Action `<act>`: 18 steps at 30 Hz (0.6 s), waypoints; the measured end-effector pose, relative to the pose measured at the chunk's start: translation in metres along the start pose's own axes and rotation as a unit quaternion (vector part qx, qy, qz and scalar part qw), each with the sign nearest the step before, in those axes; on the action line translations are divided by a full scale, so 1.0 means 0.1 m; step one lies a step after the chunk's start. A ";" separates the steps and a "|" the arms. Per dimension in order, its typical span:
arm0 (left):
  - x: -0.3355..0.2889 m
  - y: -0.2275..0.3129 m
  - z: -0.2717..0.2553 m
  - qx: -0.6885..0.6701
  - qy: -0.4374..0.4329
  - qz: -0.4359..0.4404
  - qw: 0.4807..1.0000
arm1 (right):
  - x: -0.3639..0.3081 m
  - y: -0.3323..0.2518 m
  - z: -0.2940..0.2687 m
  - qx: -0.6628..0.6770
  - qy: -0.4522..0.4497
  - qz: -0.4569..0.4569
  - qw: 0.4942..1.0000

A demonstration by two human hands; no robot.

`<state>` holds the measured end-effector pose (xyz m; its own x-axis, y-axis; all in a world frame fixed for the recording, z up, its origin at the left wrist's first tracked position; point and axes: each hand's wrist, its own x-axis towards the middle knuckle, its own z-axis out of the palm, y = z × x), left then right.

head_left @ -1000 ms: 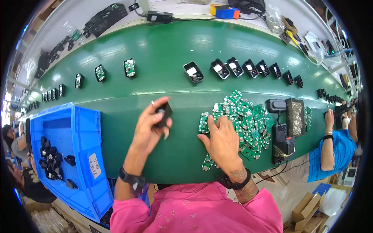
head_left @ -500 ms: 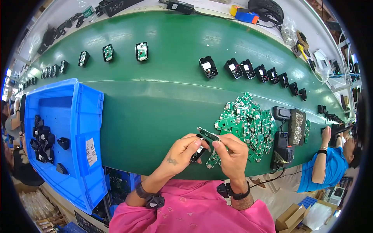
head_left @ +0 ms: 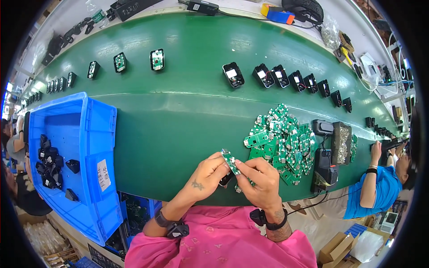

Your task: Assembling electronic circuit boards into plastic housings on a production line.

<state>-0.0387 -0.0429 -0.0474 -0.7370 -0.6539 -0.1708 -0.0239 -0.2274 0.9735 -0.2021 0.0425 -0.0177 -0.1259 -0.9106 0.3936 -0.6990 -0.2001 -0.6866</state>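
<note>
Near the front edge of the bench, my right hand [head_left: 260, 181] pinches a small green circuit board [head_left: 231, 161] between thumb and fingers, its component side showing. My left hand [head_left: 206, 177] is closed around a black plastic housing [head_left: 226, 179], mostly hidden behind the fingers and below the board. The board is tilted over the housing, close to the left fingertips; I cannot tell whether they touch. Just right of my hands lies a heap of loose green circuit boards [head_left: 286, 143].
A blue bin [head_left: 100, 134] with black housings inside stands at left. Across the bench [head_left: 178, 120] runs a row of open housings [head_left: 233, 75], some at left with boards [head_left: 157, 60] inside. A tray of small metal parts [head_left: 342, 143] sits right, near a co-worker in blue [head_left: 375, 190].
The circuit board has turned from nearly edge-on to show its component side, and my right hand has shifted slightly left. Less of the black housing shows now.
</note>
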 end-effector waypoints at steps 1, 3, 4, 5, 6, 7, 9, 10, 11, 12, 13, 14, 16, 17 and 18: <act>-0.01 0.09 -0.01 -0.054 -0.013 -0.065 0.996 | -0.01 0.01 0.00 0.007 -0.002 0.002 1.000; -0.01 0.11 0.00 -0.107 -0.028 -0.129 0.985 | 0.00 0.02 0.00 0.000 -0.004 -0.009 1.000; -0.03 0.08 0.03 -0.059 0.003 -0.049 0.997 | 0.00 0.03 0.00 -0.007 -0.007 -0.022 1.000; -0.04 0.07 0.05 -0.010 0.034 0.031 0.999 | -0.01 0.04 -0.01 -0.007 -0.007 -0.020 1.000; -0.06 0.11 0.03 -0.035 0.034 -0.025 0.998 | -0.01 0.05 -0.03 -0.009 -0.027 -0.033 0.999; -0.06 0.12 0.02 -0.035 0.033 -0.026 0.998 | -0.02 0.07 -0.04 -0.010 -0.048 -0.047 0.998; -0.08 0.13 0.00 -0.142 0.021 -0.056 0.988 | -0.02 0.11 -0.06 -0.036 -0.049 -0.067 0.996; -0.08 0.10 -0.04 -0.187 -0.038 -0.056 0.980 | -0.02 0.12 -0.07 -0.064 -0.050 -0.089 0.993; -0.07 0.10 -0.05 -0.187 -0.038 -0.057 0.980 | -0.01 0.13 -0.07 -0.063 -0.050 -0.088 0.993; -0.06 0.10 -0.04 -0.212 -0.023 -0.086 0.973 | 0.00 0.14 -0.08 -0.072 -0.051 -0.101 0.991; -0.05 0.10 -0.03 -0.236 -0.008 -0.114 0.965 | 0.01 0.14 -0.08 -0.080 -0.051 -0.114 0.989; -0.04 0.18 0.00 -0.220 0.008 -0.119 0.968 | 0.01 0.14 -0.08 -0.081 -0.050 -0.113 0.989; -0.07 0.23 0.02 -0.135 0.011 -0.096 0.986 | 0.00 0.14 -0.08 -0.051 -0.039 -0.076 0.995; -0.09 0.23 0.02 -0.049 0.017 -0.072 0.996 | -0.03 0.09 -0.06 -0.051 -0.039 -0.076 0.995; -0.10 0.19 0.03 -0.049 0.017 -0.073 0.996 | -0.08 0.02 -0.04 0.007 -0.004 0.017 1.000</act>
<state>-0.0336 -0.0387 -0.0263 -0.7072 -0.6327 -0.3155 -0.0613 -0.3897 0.9189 -0.2053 0.0506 -0.0192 -0.1433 -0.9201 0.3645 -0.6846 -0.1738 -0.7079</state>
